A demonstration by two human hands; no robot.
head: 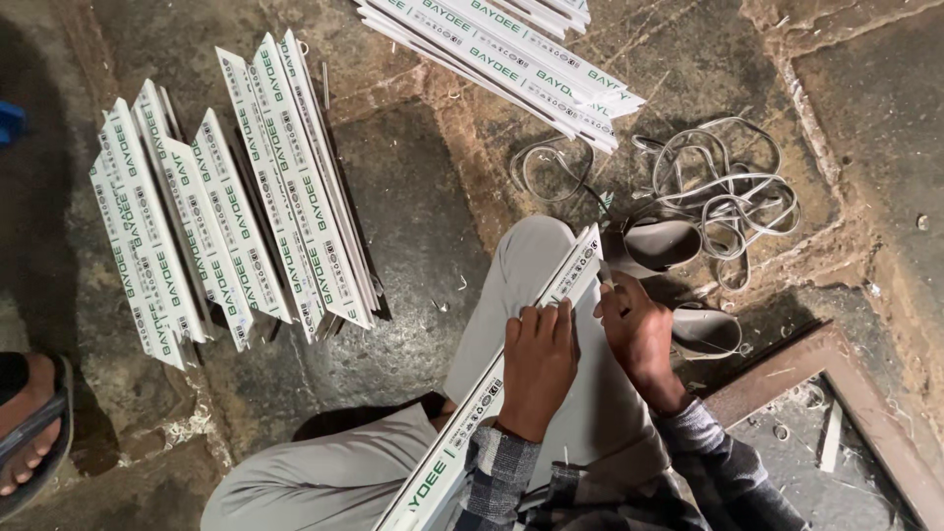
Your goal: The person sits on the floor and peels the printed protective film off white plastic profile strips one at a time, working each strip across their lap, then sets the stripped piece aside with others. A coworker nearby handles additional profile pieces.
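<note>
The person sits low on the floor [413, 226] with a long white plastic strip [511, 364] laid across the grey-trousered knee, which props it at a slant so the far end sticks up within easy reach. The left hand [539, 359] lies flat over the strip with fingers curled round its edge, clamped on it, seemingly to pin it to the leg. The right hand [637, 332] is closed at the strip's upper end; something small may be pinched there, but I cannot tell what.

Left of the strip, a fanned row of short cut pieces [226, 206] lies on the floor, well apart. Beyond the strip's tip sits another white bundle [511, 54], and just right of the tip a tangle of pale offcut loops [718, 187] crowds two grey sandals [688, 285]. Further right of the strip runs a rusty metal frame [836, 393]. Far left of it, someone else's sandalled foot [29, 423] shows.
</note>
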